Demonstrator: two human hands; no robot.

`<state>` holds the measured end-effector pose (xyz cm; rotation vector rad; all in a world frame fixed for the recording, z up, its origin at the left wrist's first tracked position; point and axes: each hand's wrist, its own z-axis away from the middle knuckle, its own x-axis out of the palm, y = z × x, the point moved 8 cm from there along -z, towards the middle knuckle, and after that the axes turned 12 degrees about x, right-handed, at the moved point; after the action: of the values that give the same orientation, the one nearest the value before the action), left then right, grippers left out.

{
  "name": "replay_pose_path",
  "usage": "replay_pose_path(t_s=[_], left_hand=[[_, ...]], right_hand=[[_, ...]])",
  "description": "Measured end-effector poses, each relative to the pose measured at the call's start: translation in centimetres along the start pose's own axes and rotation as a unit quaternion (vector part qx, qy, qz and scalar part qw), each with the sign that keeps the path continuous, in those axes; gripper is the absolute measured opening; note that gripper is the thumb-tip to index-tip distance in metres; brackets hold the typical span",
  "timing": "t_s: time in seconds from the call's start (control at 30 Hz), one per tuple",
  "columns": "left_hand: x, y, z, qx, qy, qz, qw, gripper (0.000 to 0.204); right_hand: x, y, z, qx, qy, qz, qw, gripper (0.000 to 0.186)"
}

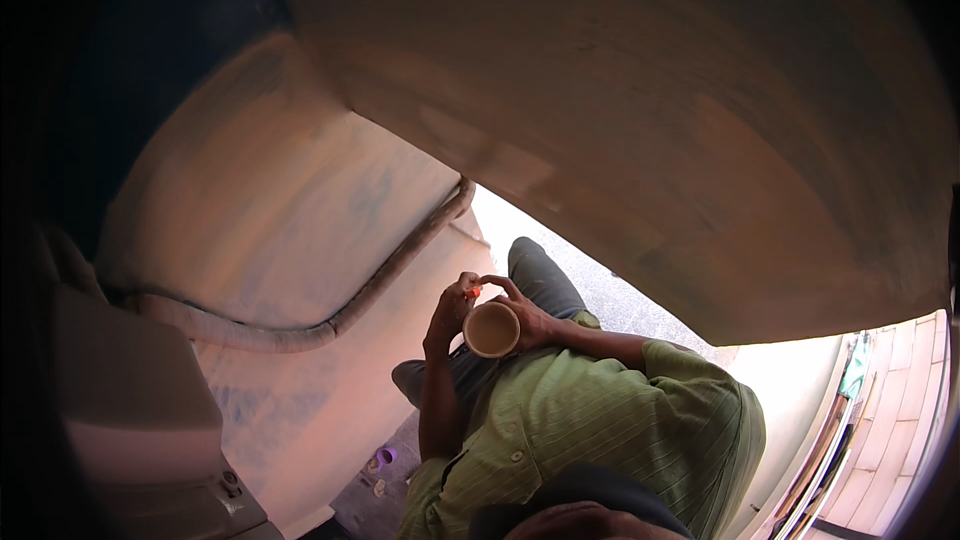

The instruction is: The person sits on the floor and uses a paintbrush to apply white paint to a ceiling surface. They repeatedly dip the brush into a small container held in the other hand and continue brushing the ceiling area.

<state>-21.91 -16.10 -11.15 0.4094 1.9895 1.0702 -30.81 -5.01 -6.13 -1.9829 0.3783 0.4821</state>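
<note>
The round cup (491,331) lies between left fingers (467,281) and right fingers (503,285).

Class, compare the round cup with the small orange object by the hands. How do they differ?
Colour: the cup is tan, the orange object bright orange.
Size: the cup looks much larger than the orange object.
Shape: the cup shows a round rim; the orange object is too small to read.
Shared: both are at the hands.
</note>
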Motion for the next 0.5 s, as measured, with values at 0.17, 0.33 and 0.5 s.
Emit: replay_pose_path(t_s=[0.17,0.33,0.5], left_hand=[[0.1,2.3,0.8,0.05,-0.074,0.113,0.99,0.022],[0.1,3.8,0.6,0.051,-0.101,0.101,0.988,0.025],[-0.4,5.2,0.5,0.045,-0.096,0.06,0.993,0.029]], right_hand=[[-0.2,-1.1,-0.9,0.006,0.003,-0.13,0.992,0.088],[-0.1,-0.9,-0.7,0.009,-0.018,-0.095,0.995,0.095],[-0.4,-1.3,-0.5,0.022,-0.023,-0.084,0.996,0.096]])
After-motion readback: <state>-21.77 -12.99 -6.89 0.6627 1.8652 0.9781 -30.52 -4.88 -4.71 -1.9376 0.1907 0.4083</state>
